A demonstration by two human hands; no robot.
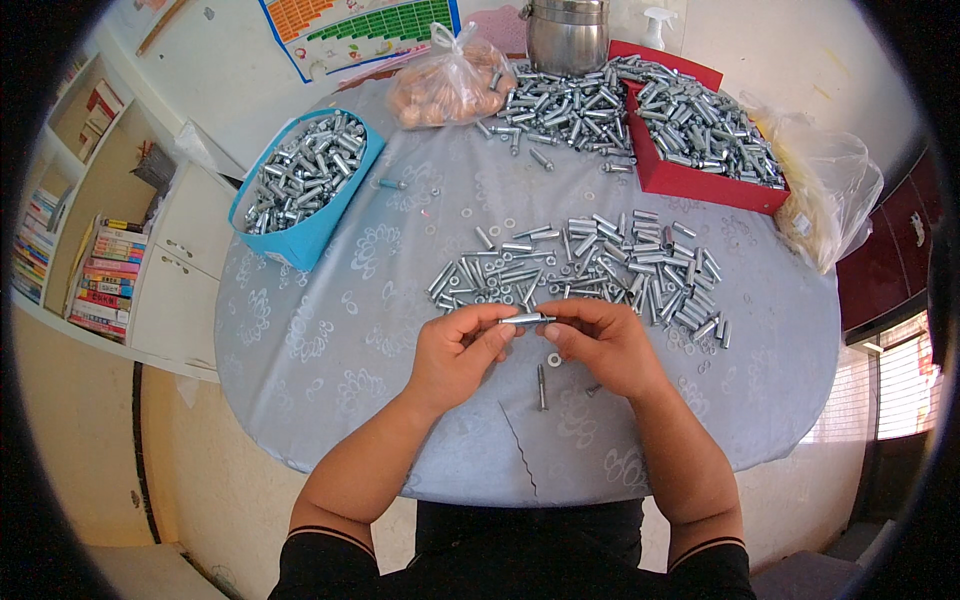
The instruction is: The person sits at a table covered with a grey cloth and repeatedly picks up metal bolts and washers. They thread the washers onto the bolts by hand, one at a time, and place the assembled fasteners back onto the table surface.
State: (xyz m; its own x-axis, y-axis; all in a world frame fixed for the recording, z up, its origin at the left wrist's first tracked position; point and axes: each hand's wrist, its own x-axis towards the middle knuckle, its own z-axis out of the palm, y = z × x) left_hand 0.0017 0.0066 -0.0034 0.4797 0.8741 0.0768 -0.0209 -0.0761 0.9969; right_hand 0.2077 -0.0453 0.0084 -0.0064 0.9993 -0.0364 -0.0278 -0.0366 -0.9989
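Watching from afar, I saw the grey table (pixel 345 335) spanning the frame. At centre, the left hand (pixel 456 350) and right hand (pixel 608 350) were pinched nearly closed; a loose fingertip hold could have dropped the metal anchor bolt (pixel 523 319), which lay between them, gripped at both ends, its right tip seemingly covered.

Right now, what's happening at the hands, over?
Left hand, right hand: both on one metal fastener. Loose bolt closer in. Metal parts scattered just beyond.
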